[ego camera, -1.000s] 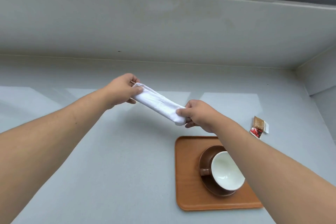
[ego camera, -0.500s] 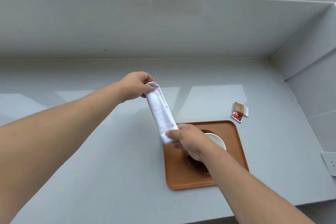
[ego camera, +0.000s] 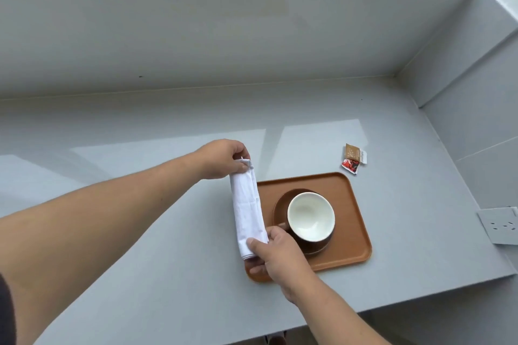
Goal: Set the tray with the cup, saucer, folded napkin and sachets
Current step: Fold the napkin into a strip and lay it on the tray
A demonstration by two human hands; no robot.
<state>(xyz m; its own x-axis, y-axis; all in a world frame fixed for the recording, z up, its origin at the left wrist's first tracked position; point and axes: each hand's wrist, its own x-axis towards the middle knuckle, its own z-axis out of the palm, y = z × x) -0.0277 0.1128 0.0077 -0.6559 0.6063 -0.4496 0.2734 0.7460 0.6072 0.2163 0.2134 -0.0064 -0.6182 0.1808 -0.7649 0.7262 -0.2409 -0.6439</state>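
Observation:
A folded white napkin (ego camera: 247,209) stretches lengthwise over the left edge of the brown tray (ego camera: 354,221). My left hand (ego camera: 224,158) pinches its far end and my right hand (ego camera: 276,253) pinches its near end. On the tray stands a brown cup with a white inside (ego camera: 311,217) on a brown saucer (ego camera: 280,204), its handle pointing left toward my right hand. Sachets (ego camera: 353,158), brown, red and white, lie on the counter just beyond the tray's far right corner.
The grey counter (ego camera: 140,246) ends in a front edge near my right forearm. A back wall and a right side wall close it in. A white socket plate (ego camera: 500,225) is set in the right wall.
Both hands have carried the napkin down and to the right, turning it from a slant to lengthwise along the tray's left edge. The cup has come back into sight.

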